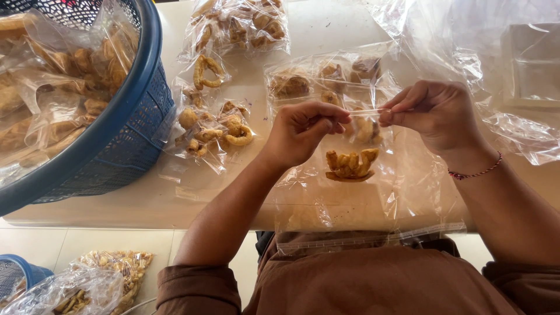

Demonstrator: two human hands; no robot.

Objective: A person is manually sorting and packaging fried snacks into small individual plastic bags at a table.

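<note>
both hands [367, 119] pinch clear bag [356, 146] holding fried snacks [351, 165].

Pale table [326, 26] with clear snack bags [236, 23] and a blue basket [125, 125].

blue basket [137, 125] cut off at left edge; left hand [303, 131] fingertips perhaps hidden behind clear bag [356, 160].

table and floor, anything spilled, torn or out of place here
Nothing looks spilled or torn. Both hands, left hand and right hand, pinch the top strip of a clear snack bag held above the table. Filled bags lie loosely beside the blue basket. Two more bags lie on the floor, which looks slightly odd.
</note>
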